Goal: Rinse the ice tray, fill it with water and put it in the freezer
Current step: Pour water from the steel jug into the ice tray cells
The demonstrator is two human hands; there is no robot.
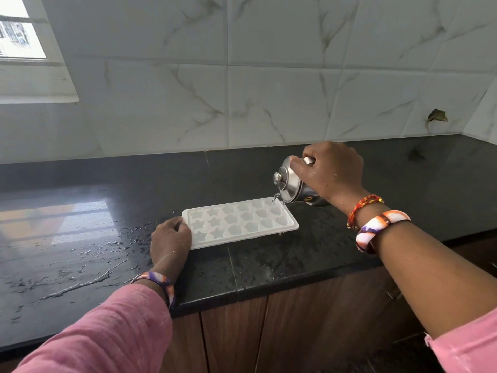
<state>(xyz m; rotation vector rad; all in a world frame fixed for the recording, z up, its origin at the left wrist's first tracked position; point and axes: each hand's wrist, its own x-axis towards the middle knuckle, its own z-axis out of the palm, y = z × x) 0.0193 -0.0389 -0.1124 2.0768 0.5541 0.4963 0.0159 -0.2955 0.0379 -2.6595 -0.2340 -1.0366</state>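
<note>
The white ice tray [240, 222] is laid flat on the wet black surface [80, 238], its long axis running left to right between the hands. Its near-left end is steadied by the left hand [170, 236], fingers curled over the rim. Further back, at the far-right corner, a steel jug [291, 184] is gripped and tipped by the right hand [332, 172], and water is being poured into the end cavities. The remaining moulds lie leftward of the spout, so filling is judged barely begun. Marbled wall tiles [269, 76] and a window [18, 30] are seen behind.
</note>
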